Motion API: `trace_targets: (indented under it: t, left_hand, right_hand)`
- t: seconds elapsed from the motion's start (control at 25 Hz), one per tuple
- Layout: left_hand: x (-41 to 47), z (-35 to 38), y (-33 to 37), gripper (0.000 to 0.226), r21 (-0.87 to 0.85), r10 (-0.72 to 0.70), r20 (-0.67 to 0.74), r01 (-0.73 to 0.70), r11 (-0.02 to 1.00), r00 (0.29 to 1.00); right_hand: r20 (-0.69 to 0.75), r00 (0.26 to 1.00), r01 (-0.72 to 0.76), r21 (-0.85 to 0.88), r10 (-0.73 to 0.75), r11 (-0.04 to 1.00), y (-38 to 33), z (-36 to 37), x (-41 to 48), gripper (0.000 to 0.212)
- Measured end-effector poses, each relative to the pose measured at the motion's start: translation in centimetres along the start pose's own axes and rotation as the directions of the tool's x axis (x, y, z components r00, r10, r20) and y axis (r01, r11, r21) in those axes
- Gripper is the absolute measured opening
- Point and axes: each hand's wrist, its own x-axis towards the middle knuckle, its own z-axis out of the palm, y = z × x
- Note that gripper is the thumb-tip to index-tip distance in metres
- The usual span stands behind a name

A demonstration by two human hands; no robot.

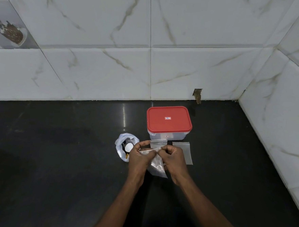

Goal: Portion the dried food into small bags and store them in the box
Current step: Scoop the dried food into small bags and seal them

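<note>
A clear plastic box with a red lid (169,119) stands shut on the black counter near the back wall. In front of it, my left hand (139,156) and my right hand (174,158) both pinch the top edge of a small clear bag (156,165), which hangs between them above the counter. Two more small clear bags lie flat: one (158,143) just under the box's front, another (184,152) to the right of my right hand. Left of my hands sits an open white plastic bag (123,146) with a small white scoop and dark dried food inside.
The black counter (54,151) runs wide to the left and front. White marble-pattern tiled walls close the back and the right side, meeting in a corner at the far right. A chipped hole (197,94) shows at the base of the back wall.
</note>
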Motion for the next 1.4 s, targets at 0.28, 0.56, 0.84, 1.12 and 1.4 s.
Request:
trace_targets:
  t: [0.28,0.56,0.84,1.12,1.4]
  left_hand:
    - [0.2,-0.1,0.0,0.050,0.044,0.012,-0.035,-0.010,0.999,0.999]
    - [0.6,-0.6,-0.5,0.065,-0.027,-0.039,-0.042,0.038,0.999,0.998]
    - [0.3,-1.2,-0.5,0.059,-0.054,-0.015,0.012,0.015,0.998,1.000]
    - [0.7,-1.6,-0.1,0.053,-0.098,-0.017,0.030,0.020,0.995,0.999]
    - [0.9,-1.1,-0.1,0.050,-0.071,-0.009,0.061,0.013,0.997,0.998]
  right_hand:
    - [-0.050,0.998,0.039,-0.051,-0.041,0.998,-0.2,0.3,-0.1,0.012]
    - [-0.136,0.990,0.030,-0.031,-0.034,0.999,0.1,0.2,0.2,0.011]
    - [0.019,0.999,-0.032,0.055,0.031,0.998,0.1,-0.1,0.3,0.014]
    - [0.050,0.996,-0.080,0.109,0.075,0.991,-0.4,-0.3,0.5,0.014]
    - [0.034,0.997,-0.066,0.082,0.063,0.994,-0.7,-0.1,0.6,0.011]
